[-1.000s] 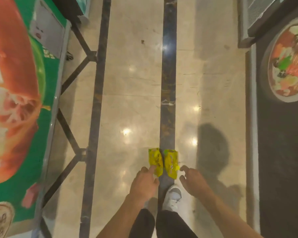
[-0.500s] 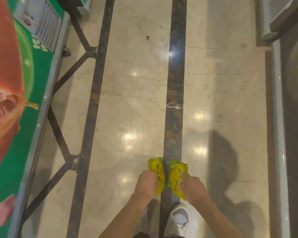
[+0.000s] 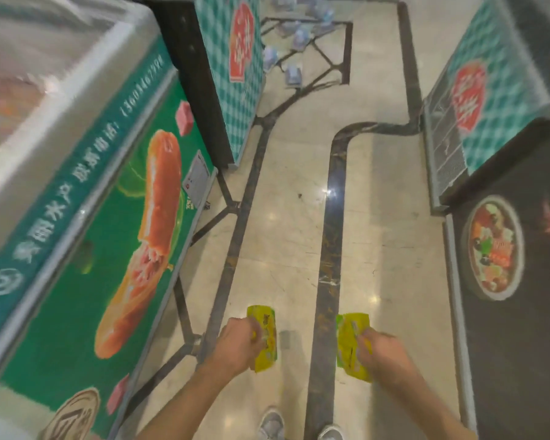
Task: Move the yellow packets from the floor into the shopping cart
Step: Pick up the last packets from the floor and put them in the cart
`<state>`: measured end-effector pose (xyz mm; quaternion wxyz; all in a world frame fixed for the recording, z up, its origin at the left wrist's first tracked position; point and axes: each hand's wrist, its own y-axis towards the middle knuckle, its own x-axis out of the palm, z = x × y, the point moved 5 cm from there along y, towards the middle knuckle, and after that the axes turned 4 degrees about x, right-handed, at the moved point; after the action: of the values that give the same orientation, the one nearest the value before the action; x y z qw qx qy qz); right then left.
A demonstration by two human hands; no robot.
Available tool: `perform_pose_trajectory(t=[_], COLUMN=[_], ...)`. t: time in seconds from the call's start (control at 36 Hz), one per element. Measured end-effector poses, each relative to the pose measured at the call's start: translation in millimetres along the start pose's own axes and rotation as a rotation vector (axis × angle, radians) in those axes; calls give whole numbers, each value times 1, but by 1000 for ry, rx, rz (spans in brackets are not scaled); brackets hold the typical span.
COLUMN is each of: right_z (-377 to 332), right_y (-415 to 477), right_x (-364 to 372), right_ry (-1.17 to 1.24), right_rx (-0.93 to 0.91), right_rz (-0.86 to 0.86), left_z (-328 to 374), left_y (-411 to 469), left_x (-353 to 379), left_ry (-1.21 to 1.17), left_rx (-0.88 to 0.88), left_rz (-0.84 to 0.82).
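Note:
My left hand [image 3: 237,346] grips one yellow packet [image 3: 265,336], held upright above the floor. My right hand [image 3: 383,355] grips a second yellow packet [image 3: 350,342]. The two packets are well apart, one on each side of the dark floor stripe [image 3: 331,249]. Both are lifted off the floor, in front of my shoes [image 3: 272,425]. No shopping cart is in view.
A green-sided chest freezer [image 3: 86,217] lines the left of the aisle. A dark freezer with a dish picture [image 3: 505,265] lines the right, and checkered cabinets [image 3: 235,74] stand further on. Several pale blue packs [image 3: 294,74] lie on the floor at the far end.
My hands closed on the two packets on the floor and lifted them. They have moved apart, and my view has risen to show the aisle ahead.

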<state>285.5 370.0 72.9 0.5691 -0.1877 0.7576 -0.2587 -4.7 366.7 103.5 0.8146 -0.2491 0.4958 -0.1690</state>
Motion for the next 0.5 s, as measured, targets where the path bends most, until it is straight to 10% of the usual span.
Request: perform_pose_trajectory(t=[0.5], right_z=[-156], right_y=[-233], right_x=[-341], right_ry=[125], right_rx=[-328], right_rz=[411], left_z=[114], left_y=[-218], left_x=[-326], left_ry=[86], left_rx=[108], left_rz=[381])
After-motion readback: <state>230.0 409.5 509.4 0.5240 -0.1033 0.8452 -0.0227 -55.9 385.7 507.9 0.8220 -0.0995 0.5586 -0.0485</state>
